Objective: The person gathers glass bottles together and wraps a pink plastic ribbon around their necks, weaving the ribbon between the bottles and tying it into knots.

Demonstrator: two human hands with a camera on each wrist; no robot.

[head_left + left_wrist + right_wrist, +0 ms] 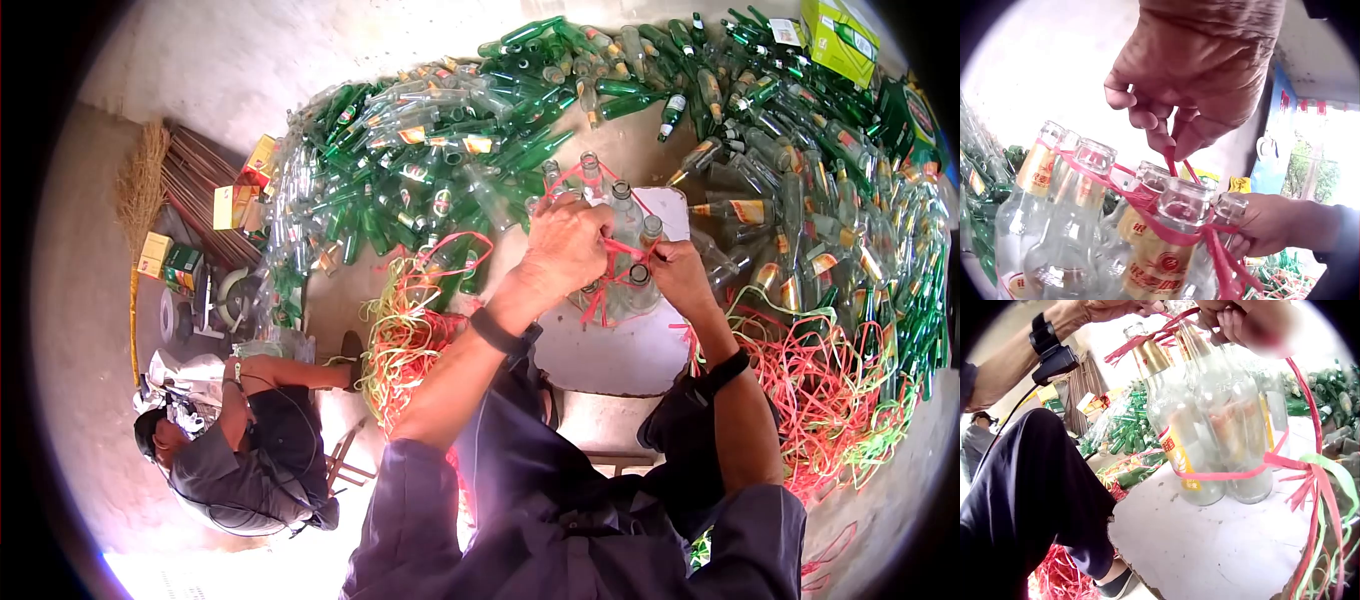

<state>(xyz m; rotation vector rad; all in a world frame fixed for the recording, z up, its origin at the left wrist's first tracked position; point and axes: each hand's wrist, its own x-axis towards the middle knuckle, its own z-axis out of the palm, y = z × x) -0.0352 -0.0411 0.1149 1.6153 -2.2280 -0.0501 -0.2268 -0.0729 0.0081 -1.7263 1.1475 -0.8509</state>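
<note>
Several clear glass bottles (627, 212) stand upright in a cluster on a white board (610, 355). Red strap (1138, 199) runs around their necks, and a lower red band (1222, 477) circles their bodies. Above the necks, the left hand (568, 240) pinches a piece of red strap between thumb and fingers; the left wrist view shows this pinch close up (1191, 81). At the right side of the necks is the right hand (680, 275), its fingers curled at the strap (628, 248); in the right wrist view the hand (1241, 325) is partly blurred.
Green and clear bottles (420, 150) lie heaped behind and to the right. Tangled red and green straps (820, 400) lie at both sides. Another person (250, 450) sits at the left, near cartons (235, 207) and a broom (143, 190).
</note>
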